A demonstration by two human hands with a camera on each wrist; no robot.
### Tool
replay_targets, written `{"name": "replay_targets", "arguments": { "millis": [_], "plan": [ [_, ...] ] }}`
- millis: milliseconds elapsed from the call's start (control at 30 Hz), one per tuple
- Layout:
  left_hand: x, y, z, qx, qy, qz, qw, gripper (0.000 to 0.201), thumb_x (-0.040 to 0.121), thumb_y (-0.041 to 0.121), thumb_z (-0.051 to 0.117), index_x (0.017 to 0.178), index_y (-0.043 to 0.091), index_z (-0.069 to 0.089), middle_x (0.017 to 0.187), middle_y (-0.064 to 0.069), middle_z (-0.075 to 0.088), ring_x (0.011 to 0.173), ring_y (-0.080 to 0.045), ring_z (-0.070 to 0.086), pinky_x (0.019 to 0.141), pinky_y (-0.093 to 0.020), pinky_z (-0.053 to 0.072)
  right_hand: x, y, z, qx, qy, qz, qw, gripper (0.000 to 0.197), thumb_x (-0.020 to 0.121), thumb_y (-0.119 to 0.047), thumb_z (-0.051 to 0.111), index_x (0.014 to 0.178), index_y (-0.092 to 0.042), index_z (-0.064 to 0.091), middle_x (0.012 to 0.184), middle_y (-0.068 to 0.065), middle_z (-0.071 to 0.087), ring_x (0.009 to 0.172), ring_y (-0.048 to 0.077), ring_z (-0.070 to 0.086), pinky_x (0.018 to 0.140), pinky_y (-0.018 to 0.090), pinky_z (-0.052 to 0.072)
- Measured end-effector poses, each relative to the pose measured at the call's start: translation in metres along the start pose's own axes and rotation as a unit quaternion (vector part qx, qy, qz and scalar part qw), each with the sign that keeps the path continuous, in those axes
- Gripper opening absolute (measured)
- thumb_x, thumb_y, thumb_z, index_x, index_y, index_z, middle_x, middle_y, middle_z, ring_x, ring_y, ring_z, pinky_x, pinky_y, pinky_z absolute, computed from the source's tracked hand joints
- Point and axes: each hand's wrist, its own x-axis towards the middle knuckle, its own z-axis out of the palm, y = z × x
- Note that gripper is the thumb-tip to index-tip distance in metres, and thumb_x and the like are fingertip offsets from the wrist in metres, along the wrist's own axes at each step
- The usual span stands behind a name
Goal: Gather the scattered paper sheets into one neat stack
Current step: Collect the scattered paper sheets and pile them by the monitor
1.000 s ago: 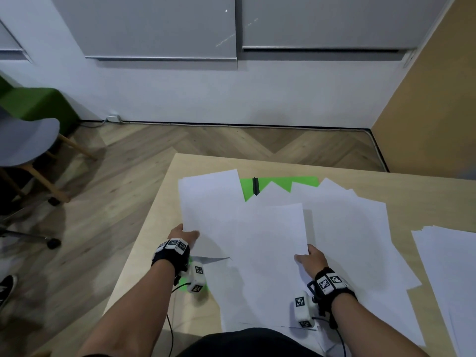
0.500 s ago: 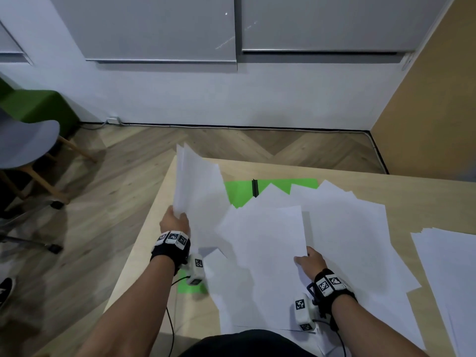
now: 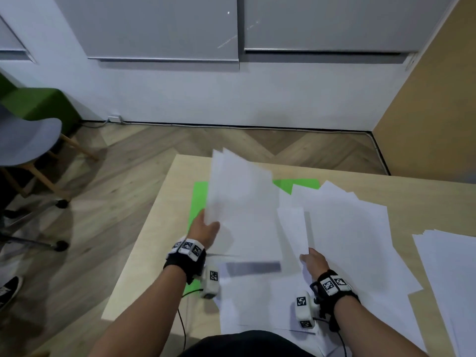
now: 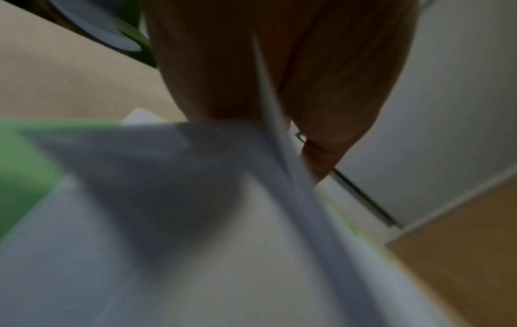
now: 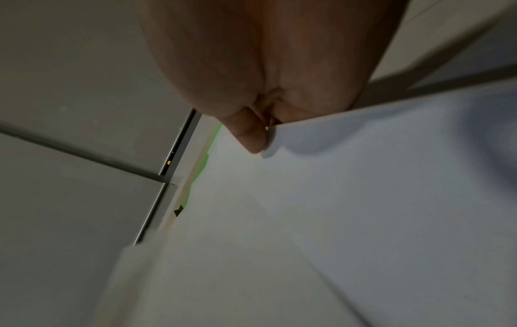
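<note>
White paper sheets lie scattered over the wooden table (image 3: 159, 228). My left hand (image 3: 204, 228) grips a few raised sheets (image 3: 239, 202) by their lower left edge, tilted up above the table; in the left wrist view the hand (image 4: 279, 115) pinches the sheet edge (image 4: 279, 141). My right hand (image 3: 313, 261) pinches the near corner of a lifted narrow-looking sheet (image 3: 293, 228), also shown in the right wrist view, where the hand (image 5: 260, 132) holds the paper corner (image 5: 307, 141). More loose sheets (image 3: 347, 228) spread flat beneath and to the right.
A green mat (image 3: 199, 199) lies under the papers. A separate pile of sheets (image 3: 450, 266) sits at the right edge. A grey chair (image 3: 28, 140) stands on the floor to the left. The table's left edge is close to my left arm.
My left hand carried its raised sheets rightward over the middle of the table, uncovering more green mat. My right hand lifted the corner of its sheet.
</note>
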Motion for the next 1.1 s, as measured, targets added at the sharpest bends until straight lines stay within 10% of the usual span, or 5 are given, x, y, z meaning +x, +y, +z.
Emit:
{"name": "replay_targets", "arguments": {
  "millis": [100, 233, 333, 567, 1100],
  "plan": [
    [-0.015, -0.020, 0.028, 0.133, -0.095, -0.055, 0.985, 0.048, 0.083, 0.017, 0.063, 0.130, 0.020, 0.052, 0.118, -0.004, 0.066, 0.094, -0.020, 0.061, 0.080, -0.025, 0.046, 0.001, -0.001, 0.000, 0.030, 0.009, 0.023, 0.999, 0.019, 0.095, -0.005, 0.048, 0.078, -0.008, 0.054, 0.093, 0.011, 0.057, 0.091, 0.025, 0.048, 0.072, 0.032, 0.036],
    [-0.024, -0.042, 0.055, 0.242, -0.185, -0.067, 0.950, 0.062, 0.073, 0.028, 0.064, 0.133, 0.020, 0.051, 0.127, -0.006, 0.063, 0.112, -0.026, 0.060, 0.093, -0.032, 0.048, 0.009, 0.010, 0.005, 0.120, -0.003, 0.035, 0.992, 0.063, 0.088, -0.048, 0.063, 0.135, -0.007, 0.050, 0.132, 0.002, 0.052, 0.128, 0.026, 0.048, 0.112, 0.040, 0.034],
    [-0.029, -0.045, 0.071, 0.272, -0.254, -0.041, 0.927, 0.061, 0.074, 0.038, 0.064, 0.132, 0.023, 0.052, 0.127, -0.001, 0.063, 0.113, -0.022, 0.059, 0.095, -0.031, 0.047, 0.002, 0.011, 0.005, 0.118, 0.003, 0.005, 0.993, 0.045, 0.085, -0.020, 0.075, 0.124, -0.005, 0.058, 0.120, 0.008, 0.064, 0.106, 0.026, 0.061, 0.094, 0.035, 0.047],
    [-0.005, -0.044, 0.055, 0.286, 0.037, -0.062, 0.955, 0.068, 0.076, 0.058, 0.069, 0.127, 0.017, 0.054, 0.129, -0.008, 0.047, 0.125, -0.029, 0.042, 0.093, -0.042, 0.047, -0.017, 0.019, -0.012, 0.103, 0.042, -0.031, 0.993, 0.024, 0.083, 0.006, 0.066, 0.102, -0.008, 0.064, 0.096, 0.006, 0.068, 0.080, 0.019, 0.062, 0.065, 0.025, 0.048],
    [-0.010, -0.024, 0.070, 0.147, -0.086, -0.099, 0.980, 0.063, 0.062, 0.042, 0.078, 0.115, 0.011, 0.063, 0.115, -0.008, 0.067, 0.106, -0.028, 0.063, 0.083, -0.032, 0.051, -0.002, 0.034, -0.021, 0.073, 0.066, -0.018, 0.995, 0.019, 0.079, -0.003, 0.072, 0.096, -0.005, 0.067, 0.094, 0.008, 0.069, 0.084, 0.024, 0.062, 0.080, 0.031, 0.047]
  ]
}}
